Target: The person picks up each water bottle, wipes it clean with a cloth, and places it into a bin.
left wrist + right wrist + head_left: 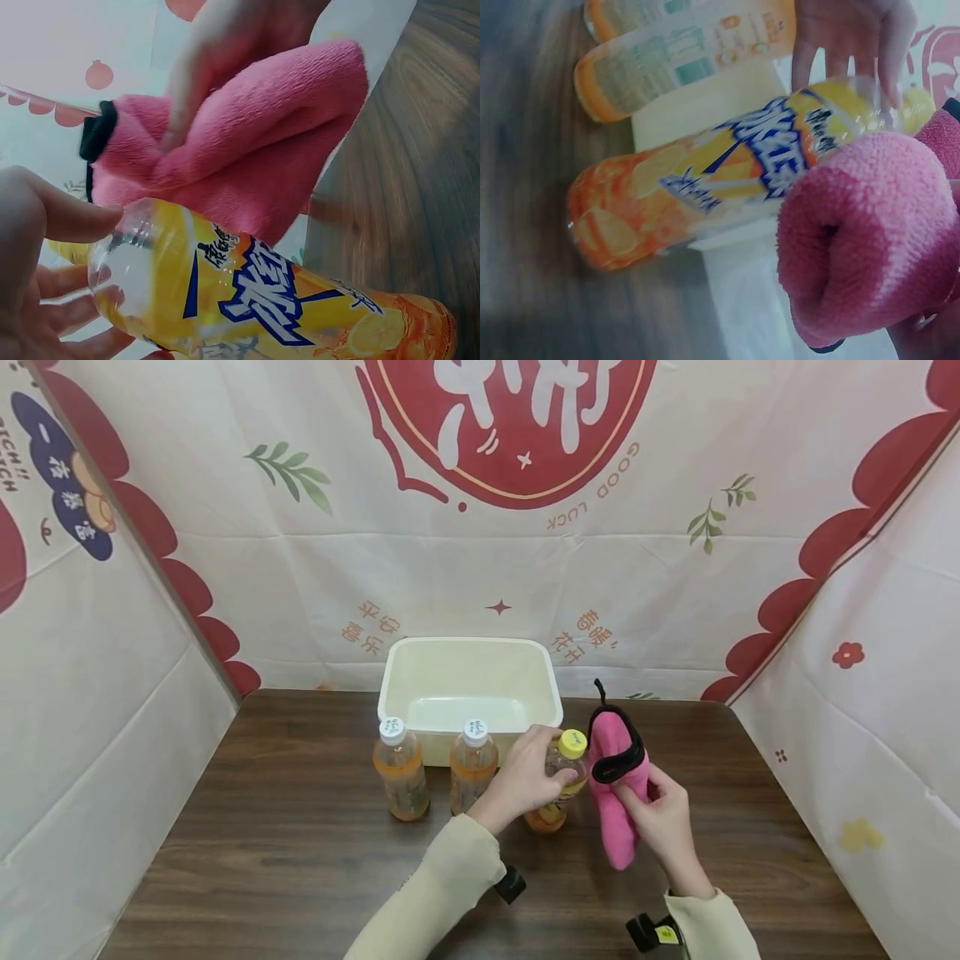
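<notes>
My left hand grips the upper part of a clear plastic drink bottle with a yellow cap and a yellow-orange label. The bottle stands slightly tilted on the table. Right beside it, my right hand pinches a folded pink cloth with black edging and a small black loop on top. In the right wrist view the pink cloth overlaps part of the bottle. Whether cloth and bottle touch, I cannot tell.
Two bottles with white caps, a left one and a middle one, stand on the brown wooden table. Behind them is a cream plastic basin. Printed white cloth hangs at the back and both sides.
</notes>
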### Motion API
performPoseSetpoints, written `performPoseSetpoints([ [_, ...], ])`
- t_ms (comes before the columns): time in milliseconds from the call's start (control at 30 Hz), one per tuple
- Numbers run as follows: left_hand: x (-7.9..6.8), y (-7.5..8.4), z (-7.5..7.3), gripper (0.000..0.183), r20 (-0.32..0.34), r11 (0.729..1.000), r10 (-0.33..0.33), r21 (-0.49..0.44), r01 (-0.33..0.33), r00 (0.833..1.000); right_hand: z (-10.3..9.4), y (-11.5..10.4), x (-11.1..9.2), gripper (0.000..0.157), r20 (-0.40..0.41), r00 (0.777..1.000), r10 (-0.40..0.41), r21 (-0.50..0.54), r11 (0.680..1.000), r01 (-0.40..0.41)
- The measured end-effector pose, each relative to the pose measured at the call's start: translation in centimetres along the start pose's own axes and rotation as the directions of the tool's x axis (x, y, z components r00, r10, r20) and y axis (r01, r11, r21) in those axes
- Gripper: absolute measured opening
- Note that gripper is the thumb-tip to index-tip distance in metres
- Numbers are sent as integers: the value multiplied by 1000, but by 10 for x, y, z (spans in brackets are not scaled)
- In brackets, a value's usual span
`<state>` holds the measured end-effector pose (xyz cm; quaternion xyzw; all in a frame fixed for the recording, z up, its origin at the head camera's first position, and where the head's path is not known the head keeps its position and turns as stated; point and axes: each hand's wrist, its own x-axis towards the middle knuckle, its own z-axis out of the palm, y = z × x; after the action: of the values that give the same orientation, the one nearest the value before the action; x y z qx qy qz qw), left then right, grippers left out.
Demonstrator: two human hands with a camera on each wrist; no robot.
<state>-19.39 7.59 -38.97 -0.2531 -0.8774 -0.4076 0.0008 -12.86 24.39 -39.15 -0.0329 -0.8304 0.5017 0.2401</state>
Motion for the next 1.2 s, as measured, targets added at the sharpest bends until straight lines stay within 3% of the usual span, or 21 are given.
performPoseSetpoints([
  [233,1,-2,-1,44,26,999,-13,-35,14,1000,6,-14,6,17,68,997,-33,33,999,31],
  [500,2,-5,-1,42,47,999,-20,-50,22,999,9,-14,12,13,123,990,-63,21,998,61],
  [833,-1,-4,-1,39,85,996,-64,-64,69,994,11,-4,7,9,158,987,-19,2,1000,19],
  [967,-1,-5,0,40,90,997,-55,-56,60,994,15,14,1,10,148,988,-39,13,999,38],
  [1100,0,-7,0,40,96,997,-52,-52,57,994,24,52,-4,13,152,981,-124,-3,992,126],
  [1200,0,-8,0,40,88,997,-39,-57,44,995,34,78,-6,14,183,973,-143,-62,986,157],
])
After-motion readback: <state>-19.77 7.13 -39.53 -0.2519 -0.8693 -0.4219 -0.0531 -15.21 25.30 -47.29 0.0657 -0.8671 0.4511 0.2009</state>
